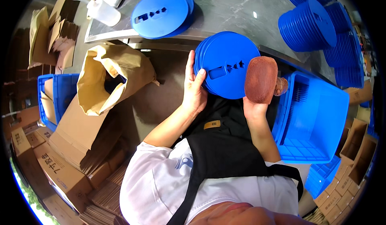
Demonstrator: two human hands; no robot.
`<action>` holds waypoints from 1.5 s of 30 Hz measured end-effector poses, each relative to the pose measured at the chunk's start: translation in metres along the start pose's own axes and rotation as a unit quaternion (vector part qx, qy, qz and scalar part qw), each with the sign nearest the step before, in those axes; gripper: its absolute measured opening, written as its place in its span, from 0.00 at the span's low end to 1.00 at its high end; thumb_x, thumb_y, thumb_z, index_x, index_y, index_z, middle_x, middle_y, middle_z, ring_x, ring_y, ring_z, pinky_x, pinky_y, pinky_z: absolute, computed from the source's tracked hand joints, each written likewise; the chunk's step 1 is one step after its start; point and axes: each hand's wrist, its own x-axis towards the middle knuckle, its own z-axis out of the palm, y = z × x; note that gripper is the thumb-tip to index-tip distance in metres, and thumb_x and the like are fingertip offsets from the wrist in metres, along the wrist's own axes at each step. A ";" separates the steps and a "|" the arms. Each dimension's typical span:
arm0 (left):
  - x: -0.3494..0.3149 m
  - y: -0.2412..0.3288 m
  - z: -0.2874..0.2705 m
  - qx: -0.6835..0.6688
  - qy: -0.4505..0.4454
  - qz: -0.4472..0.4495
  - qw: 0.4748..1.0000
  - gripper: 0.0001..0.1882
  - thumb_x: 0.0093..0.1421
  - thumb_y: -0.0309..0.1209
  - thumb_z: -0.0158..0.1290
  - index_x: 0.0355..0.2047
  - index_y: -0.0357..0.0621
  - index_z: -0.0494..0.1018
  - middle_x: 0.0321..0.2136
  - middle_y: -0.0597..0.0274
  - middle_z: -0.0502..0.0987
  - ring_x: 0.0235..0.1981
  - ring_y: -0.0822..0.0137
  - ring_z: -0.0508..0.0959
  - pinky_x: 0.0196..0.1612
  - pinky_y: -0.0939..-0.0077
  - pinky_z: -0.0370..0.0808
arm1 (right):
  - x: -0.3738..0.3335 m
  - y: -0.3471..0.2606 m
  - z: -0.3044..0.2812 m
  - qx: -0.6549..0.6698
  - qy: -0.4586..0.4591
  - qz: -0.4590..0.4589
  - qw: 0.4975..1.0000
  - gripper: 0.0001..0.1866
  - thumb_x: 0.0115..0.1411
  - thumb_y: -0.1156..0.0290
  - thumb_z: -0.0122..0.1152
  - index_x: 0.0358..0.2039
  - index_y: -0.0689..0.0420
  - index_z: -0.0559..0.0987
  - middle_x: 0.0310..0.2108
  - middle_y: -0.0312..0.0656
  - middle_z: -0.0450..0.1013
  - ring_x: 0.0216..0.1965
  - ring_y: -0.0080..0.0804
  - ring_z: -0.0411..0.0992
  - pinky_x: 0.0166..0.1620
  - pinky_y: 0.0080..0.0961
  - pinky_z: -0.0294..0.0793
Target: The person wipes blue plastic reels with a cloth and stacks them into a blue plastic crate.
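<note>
My left hand grips the left edge of a stack of round blue plastic discs, thumb at the rim of the front disc and fingers along the side. Cut-outs, one of them rectangular, run across that front disc. My right hand holds a reddish-brown oval pad with a rough surface. The pad overlaps the right edge of the disc stack; whether it touches cannot be told. Most of my right fingers are hidden behind it, with fingertips showing at its right side. The held stack is in front of the grey table's near edge.
More blue discs lie on the grey table, overhanging its edge. Piles of discs stand at right, above a blue crate. A white squeeze bottle, an open paper sack and cardboard boxes are at left.
</note>
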 end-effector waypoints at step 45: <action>-0.020 -0.007 -0.032 -0.087 0.033 -0.135 0.986 0.36 0.60 0.17 0.42 0.67 0.56 0.46 0.61 0.52 0.56 0.58 0.58 0.64 0.60 0.61 0.62 | 0.004 0.013 0.036 -0.665 -0.309 -0.356 0.580 0.28 0.41 0.69 0.66 0.46 0.55 0.74 0.52 0.42 0.69 0.53 0.40 0.67 0.51 0.33 0.65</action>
